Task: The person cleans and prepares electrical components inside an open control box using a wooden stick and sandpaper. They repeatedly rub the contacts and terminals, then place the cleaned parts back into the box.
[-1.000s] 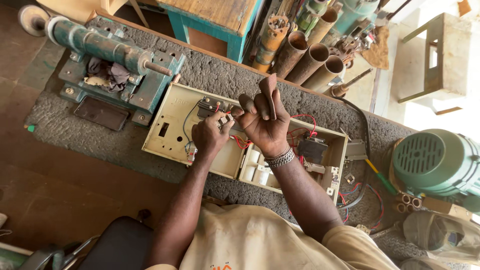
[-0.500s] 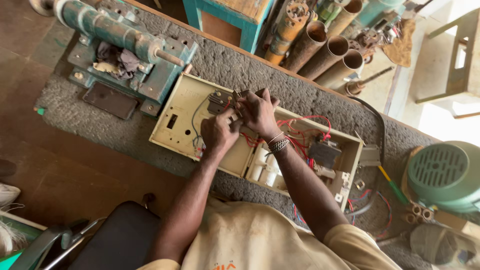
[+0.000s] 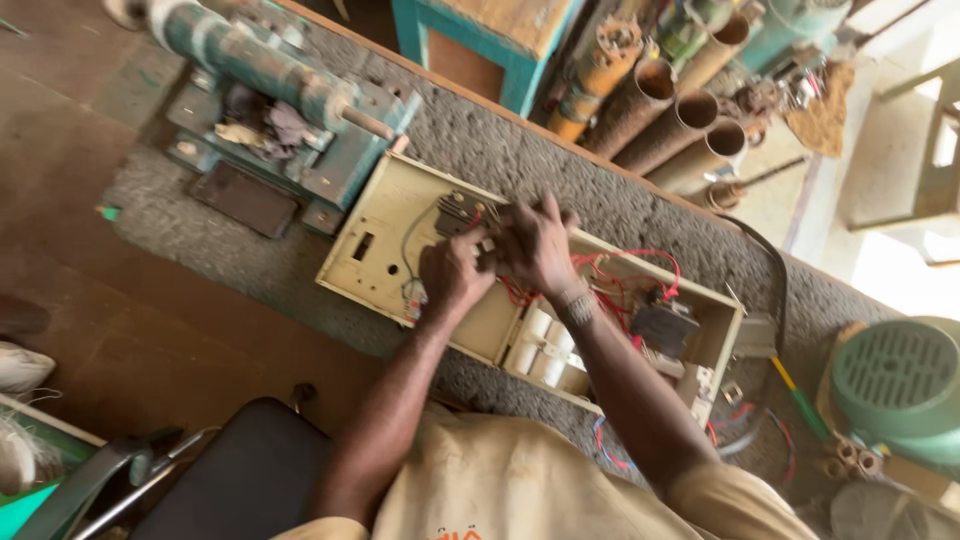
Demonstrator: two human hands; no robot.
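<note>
A cream open electrical box (image 3: pixel 385 240) lies on a grey stone slab (image 3: pixel 520 150), with red wires (image 3: pixel 630 265), a dark block (image 3: pixel 662 325) and white cylinders (image 3: pixel 535 345) inside. My left hand (image 3: pixel 455 272) rests curled inside the box near its middle, on a small part by the wires; what it grips is blurred. Just to its right, my right hand (image 3: pixel 535 245) presses down with fingers spread over a black component (image 3: pixel 455 210). A metal band sits on my right wrist.
A teal metal machine (image 3: pixel 290 100) stands left of the box. Rusty pipes (image 3: pixel 680 110) lie at the back. A green motor (image 3: pixel 895 385) sits at the right, loose wires (image 3: pixel 740 430) and a green-handled tool (image 3: pixel 800 405) beside it. A dark chair seat (image 3: pixel 250 475) is below.
My right hand came down from a raised, open pose onto the box's components beside the left hand. The view has shifted slightly.
</note>
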